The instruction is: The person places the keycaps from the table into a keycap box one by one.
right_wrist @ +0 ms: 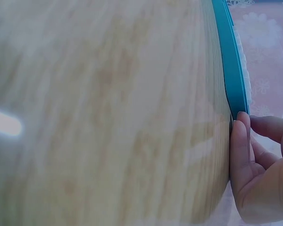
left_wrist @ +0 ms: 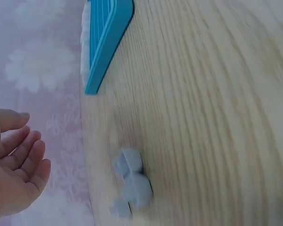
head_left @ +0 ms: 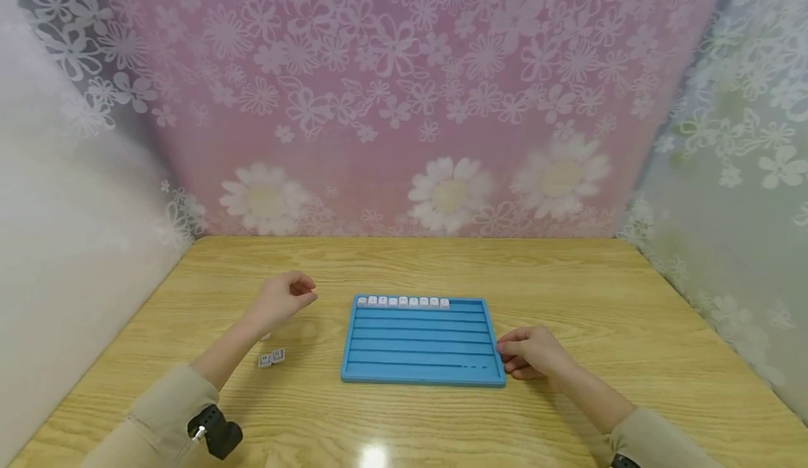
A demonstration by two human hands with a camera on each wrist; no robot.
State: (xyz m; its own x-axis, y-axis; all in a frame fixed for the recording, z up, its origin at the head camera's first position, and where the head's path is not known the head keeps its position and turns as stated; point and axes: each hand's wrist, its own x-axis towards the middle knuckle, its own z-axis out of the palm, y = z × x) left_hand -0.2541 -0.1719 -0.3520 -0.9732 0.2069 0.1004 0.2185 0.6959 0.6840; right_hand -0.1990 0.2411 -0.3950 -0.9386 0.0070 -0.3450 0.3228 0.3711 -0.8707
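Note:
A blue tray (head_left: 416, 345) with raised ridges across it lies flat on the table. Along its back row stands a line of several small white keycap-like pieces (head_left: 404, 302) with dark marks. My right hand (head_left: 536, 352) grips the tray's right edge near the front corner, thumb and fingers pinching the rim (right_wrist: 237, 101). Off to the tray's left, my left hand (head_left: 285, 298) is raised above the table. Its fingers bend loosely, and the left wrist view shows nothing in that hand (left_wrist: 16, 165). Loose white pieces (head_left: 271, 358) lie below it, one partly hidden by the forearm.
The wood-grain table (head_left: 568, 278) runs back to a pink flowered backdrop (head_left: 379, 103). Pale sheets hang at the left and right sides. A black strap device (head_left: 214, 431) sits on the left sleeve.

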